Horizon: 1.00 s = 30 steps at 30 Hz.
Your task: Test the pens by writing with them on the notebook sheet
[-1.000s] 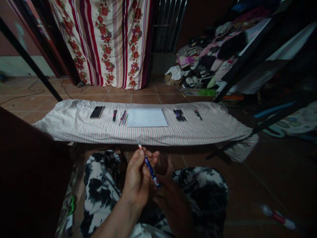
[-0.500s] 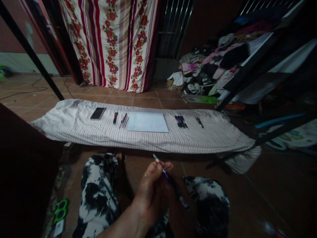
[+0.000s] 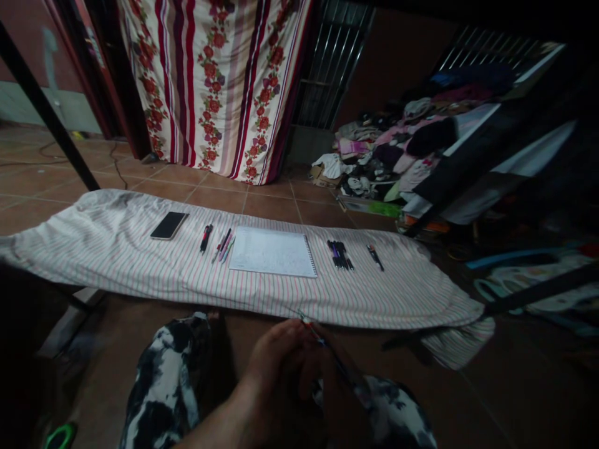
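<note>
My left hand (image 3: 277,346) is closed, its thumb and fingers pinched near the tip of a pen (image 3: 318,337) with a red band and a dark barrel. Close against it, in shadow, my right hand (image 3: 330,377) is closed around the same pen, partly hiding the barrel. Both hands are over my lap, just short of the near edge of a cloth-covered table (image 3: 187,280). On the striped cloth lies an open spiral notebook (image 3: 274,251). Several pens (image 3: 223,246) rest to its left and several dark pens (image 3: 340,255) to its right.
A phone (image 3: 169,226) and a black-and-red pen (image 3: 206,239) are on the table's left part, and another pen (image 3: 375,257) on the right. Beyond stand a floral curtain (image 3: 213,87) and a heap of clothes (image 3: 388,146). A green-handled object (image 3: 60,435) is at lower left.
The view has shifted, so the table appears lower and closer. Both hands stay together on the pen, which now shows less and looks darker.
</note>
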### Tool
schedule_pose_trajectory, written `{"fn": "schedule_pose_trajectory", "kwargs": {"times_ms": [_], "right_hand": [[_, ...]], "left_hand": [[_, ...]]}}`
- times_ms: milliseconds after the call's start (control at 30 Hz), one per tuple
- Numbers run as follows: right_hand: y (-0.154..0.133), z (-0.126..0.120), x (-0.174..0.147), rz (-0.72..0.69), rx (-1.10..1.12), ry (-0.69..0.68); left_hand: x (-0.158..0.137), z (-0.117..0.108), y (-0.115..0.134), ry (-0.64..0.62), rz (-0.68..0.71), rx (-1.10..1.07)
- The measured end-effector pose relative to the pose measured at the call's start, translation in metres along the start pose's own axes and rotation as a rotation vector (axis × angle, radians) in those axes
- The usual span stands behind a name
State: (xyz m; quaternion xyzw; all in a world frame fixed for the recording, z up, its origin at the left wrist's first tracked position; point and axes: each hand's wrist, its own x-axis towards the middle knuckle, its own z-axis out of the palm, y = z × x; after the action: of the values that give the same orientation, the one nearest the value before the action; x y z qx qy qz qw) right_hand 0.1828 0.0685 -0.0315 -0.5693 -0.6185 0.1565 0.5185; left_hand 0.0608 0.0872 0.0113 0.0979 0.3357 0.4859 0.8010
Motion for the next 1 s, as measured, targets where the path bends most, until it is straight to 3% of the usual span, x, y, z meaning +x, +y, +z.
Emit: {"fn": "schedule_pose_trajectory", "kwargs": {"times_ms": [100, 200, 333, 433, 533, 733, 867, 1000], "right_hand": [[-0.007, 0.006, 0.041, 0.195, -0.005, 0.028], [-0.005, 0.021, 0.089, 0.231, 0.016, 0.060], [0.005, 0.059, 0.155, 0.183, 0.080, -0.006], [0.011, 0.097, 0.200, 0.152, 0.169, -0.089], [0.018, 0.141, 0.236, 0.136, 0.271, -0.202], [0.045, 0.223, 0.270, 0.149, 0.323, -0.304], [0.065, 0.250, 0.267, 0.144, 0.297, -0.311], [0.076, 0.257, 0.255, 0.170, 0.177, -0.356]], "left_hand": [[0.027, 0.003, 0.034, 0.115, 0.148, 0.116], [0.069, 0.005, 0.068, 0.168, 0.332, 0.335], [0.138, -0.003, 0.096, 0.176, 0.687, 1.043], [0.179, -0.019, 0.109, 0.171, 0.847, 1.622], [0.198, -0.036, 0.118, 0.262, 0.857, 1.958], [0.197, -0.058, 0.122, 0.480, 0.738, 2.149], [0.194, -0.068, 0.112, 0.460, 0.687, 2.257], [0.195, -0.070, 0.107, 0.458, 0.672, 2.324]]}}
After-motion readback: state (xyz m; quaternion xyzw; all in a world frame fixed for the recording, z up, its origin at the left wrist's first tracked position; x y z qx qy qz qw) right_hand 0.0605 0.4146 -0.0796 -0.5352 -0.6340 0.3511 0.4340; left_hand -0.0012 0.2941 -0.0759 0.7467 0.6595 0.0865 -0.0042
